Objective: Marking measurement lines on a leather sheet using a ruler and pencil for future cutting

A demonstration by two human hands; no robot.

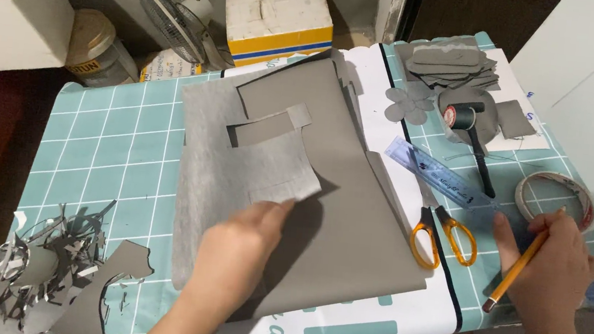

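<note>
From the head camera I take the orange-handled scissors (443,235) as my landmark. My left hand (242,245) sits well to the left of them, fingers pinching the lower edge of a grey cut sheet (254,163) and lifting it off the larger grey sheet (350,216) that lies beneath, just left of the scissors. My right hand (556,268) is just right of the scissors, closed around a yellow pencil (517,272) whose tip points down toward the near edge of the teal cutting mat (110,149). A clear blue ruler (437,177) lies just above the scissors, and a roll of tape (555,195) sits further right, above my right hand. Grey offcuts (47,270) are piled far to the left of the scissors, at the mat's near corner.

To handle this well, I judge I should keep the lifted sheet flat rather than creased, holding near its edge with a light pinch, and keep the pencil tip clear of the material until the sheet is settled. The notched cutouts look prone to tearing if tugged.
</note>
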